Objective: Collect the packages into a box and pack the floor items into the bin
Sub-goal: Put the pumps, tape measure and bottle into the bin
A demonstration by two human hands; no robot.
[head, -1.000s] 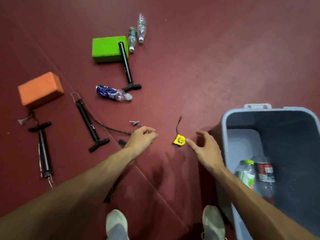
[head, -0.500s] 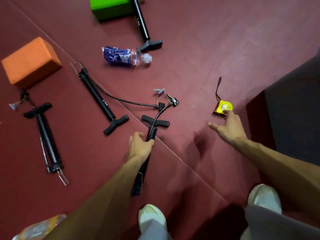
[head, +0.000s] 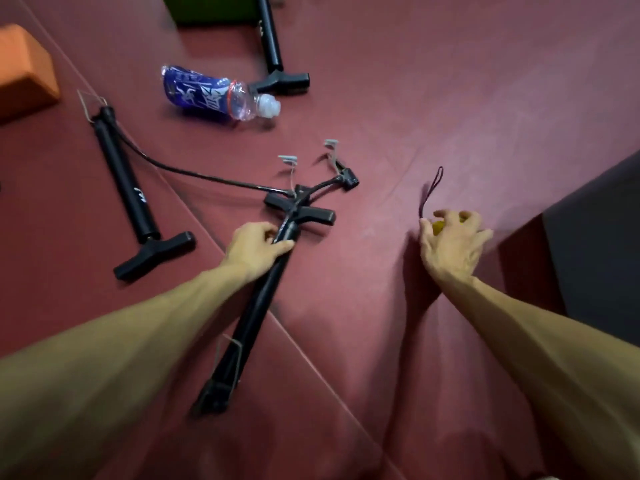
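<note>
A black hand pump lies on the dark red floor, its T-handle pointing away from me. My left hand is closed around its shaft just below the handle. To the right, my right hand curls over a small yellow tape measure, which is mostly hidden under the fingers. Its dark wrist strap trails away on the floor. The grey bin's wall shows at the right edge.
A second black pump with a hose lies to the left. A blue-labelled bottle lies beyond it, a third pump behind that. An orange block sits far left, a green block at the top edge.
The view has dropped closer to the floor. My right hand went from touching the tape measure to closing over it. My left hand keeps its grip on the pump shaft.
</note>
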